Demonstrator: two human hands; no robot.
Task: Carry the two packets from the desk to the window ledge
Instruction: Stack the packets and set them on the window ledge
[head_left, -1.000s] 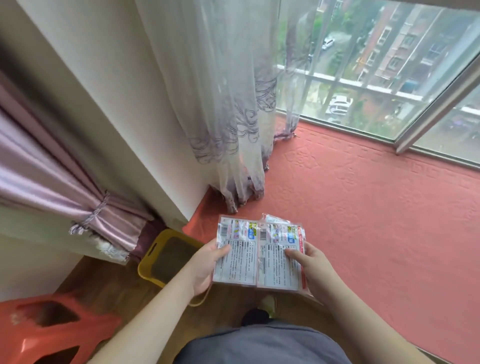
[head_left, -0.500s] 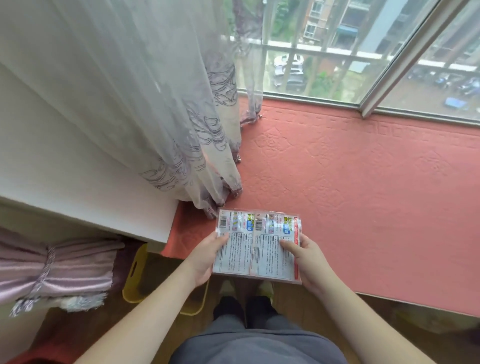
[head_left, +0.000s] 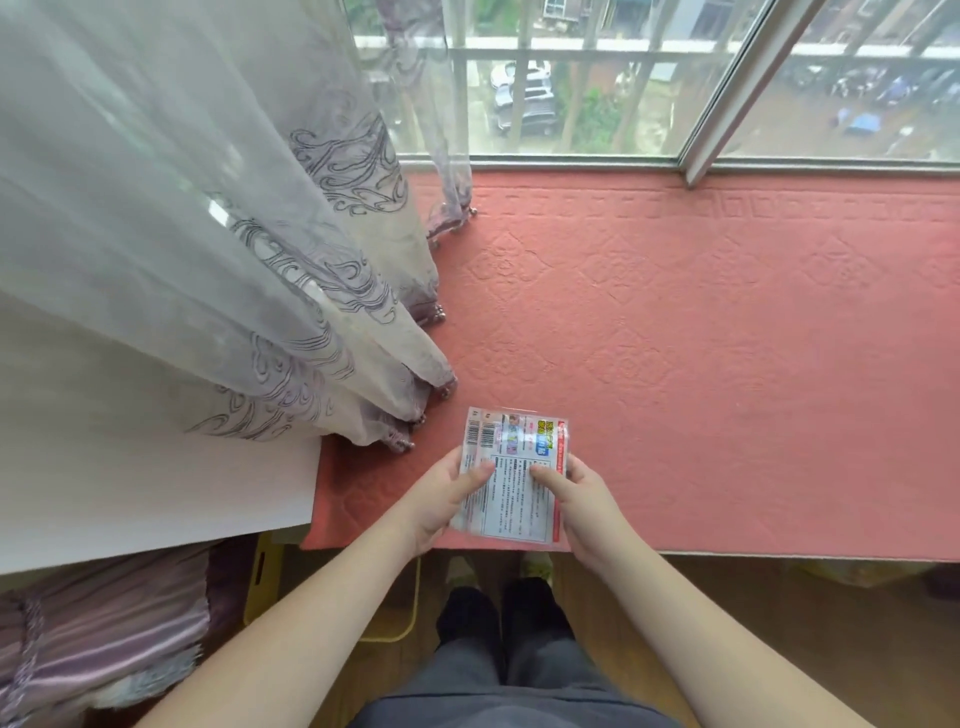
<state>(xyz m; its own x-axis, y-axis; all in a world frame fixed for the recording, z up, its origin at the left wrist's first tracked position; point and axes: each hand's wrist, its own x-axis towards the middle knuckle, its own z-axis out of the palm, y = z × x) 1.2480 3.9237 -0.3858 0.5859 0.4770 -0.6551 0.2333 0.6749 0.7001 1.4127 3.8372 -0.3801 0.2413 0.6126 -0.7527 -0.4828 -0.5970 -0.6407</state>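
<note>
Two flat plastic packets (head_left: 514, 480) with white printed backs, barcodes and red edging are stacked almost one over the other, only a thin strip of the lower one showing at the left. My left hand (head_left: 441, 499) grips their left edge, thumb on top. My right hand (head_left: 574, 501) grips the right edge, thumb on top. The packets hover over the near edge of the window ledge (head_left: 701, 338), which is covered by a salmon-pink embossed mat. I cannot tell whether they touch the mat.
A sheer patterned curtain (head_left: 234, 249) hangs over the ledge's left end. The window frame (head_left: 696, 166) runs along the far side. A white wall (head_left: 156, 499) is at left, with a tied purple drape (head_left: 104, 634) and a yellow bin (head_left: 265, 582) below.
The packets were held side by side; now they overlap into one stack. My view has swung to face the ledge squarely, and the packets sit further over the mat.
</note>
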